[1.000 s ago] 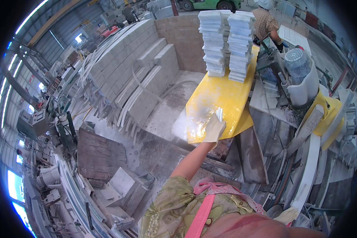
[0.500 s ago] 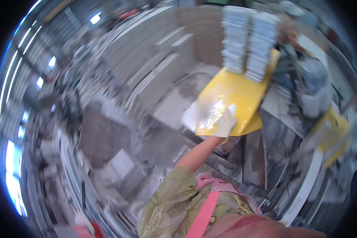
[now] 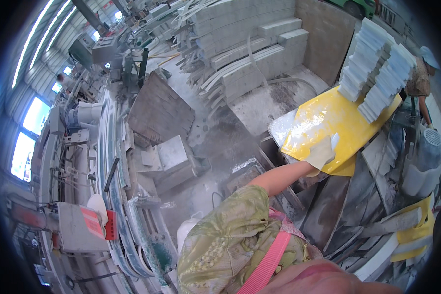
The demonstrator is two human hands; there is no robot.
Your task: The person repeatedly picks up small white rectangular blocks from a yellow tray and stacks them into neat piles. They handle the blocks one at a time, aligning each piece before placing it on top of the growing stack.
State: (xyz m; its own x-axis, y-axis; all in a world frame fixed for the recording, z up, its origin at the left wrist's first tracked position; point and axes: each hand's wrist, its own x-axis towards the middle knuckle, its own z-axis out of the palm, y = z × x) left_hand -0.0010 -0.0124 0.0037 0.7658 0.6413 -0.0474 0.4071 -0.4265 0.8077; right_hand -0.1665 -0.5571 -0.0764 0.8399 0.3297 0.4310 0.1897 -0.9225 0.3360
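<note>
A yellow board (image 3: 328, 122) lies right of centre, its long axis running from the near left up to the far right, where its end slips under two stacks of pale tiles (image 3: 377, 81). It looks glossy and wet, with pale streaks across it, and its near-left corner is whitish. The gloved left hand (image 3: 320, 154) rests on the board's near edge, fingers held together and flat; a small white piece sticks up just beside the fingertips, but whether the hand grips it cannot be told. The board stretches away from the hand toward the far side. The right hand is out of view. Another person (image 3: 419, 81) stands behind the stacks at far right.
</note>
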